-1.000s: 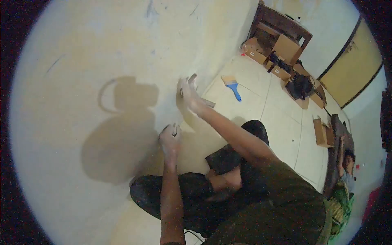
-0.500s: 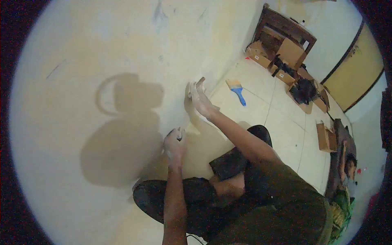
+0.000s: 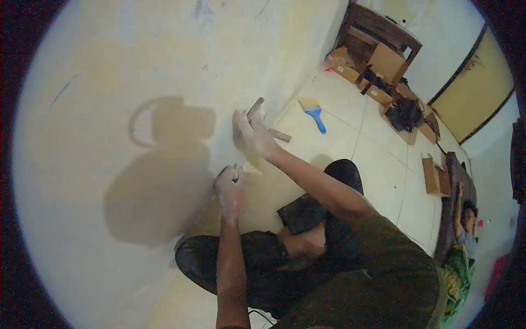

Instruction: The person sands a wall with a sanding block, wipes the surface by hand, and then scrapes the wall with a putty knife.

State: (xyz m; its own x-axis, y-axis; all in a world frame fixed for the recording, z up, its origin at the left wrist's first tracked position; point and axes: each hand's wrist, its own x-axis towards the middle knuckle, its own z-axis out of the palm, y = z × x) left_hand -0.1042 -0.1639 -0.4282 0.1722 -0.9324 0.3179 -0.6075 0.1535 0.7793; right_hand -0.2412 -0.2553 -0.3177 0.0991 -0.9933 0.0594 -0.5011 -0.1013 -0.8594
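Note:
My right hand (image 3: 253,134), dusted with pale powder, presses close to the wall (image 3: 164,66) with its fingers wrapped round a flat grey-brown piece (image 3: 281,135). One end of that piece sticks out past the fingers and another end shows beside the wrist; its middle is hidden by the hand. Lower down, my left hand (image 3: 229,183) is closed near the wall, also powdery. A small dark gap shows between its thumb and fingers, and what it holds I cannot tell. Shadows fall on the wall left of both hands.
A paintbrush with a blue handle (image 3: 316,119) lies on the tiled floor (image 3: 378,148). Cardboard boxes (image 3: 387,63) with dark things stand by a wooden furniture piece (image 3: 383,22). Another box (image 3: 435,178) is at the right, near a person (image 3: 467,219) lying down. My crossed legs (image 3: 235,257) are below.
My right hand has shifted left along the wall and turned, so more of the flat piece shows. My left hand stays closed near the same spot; the view has shifted slightly.

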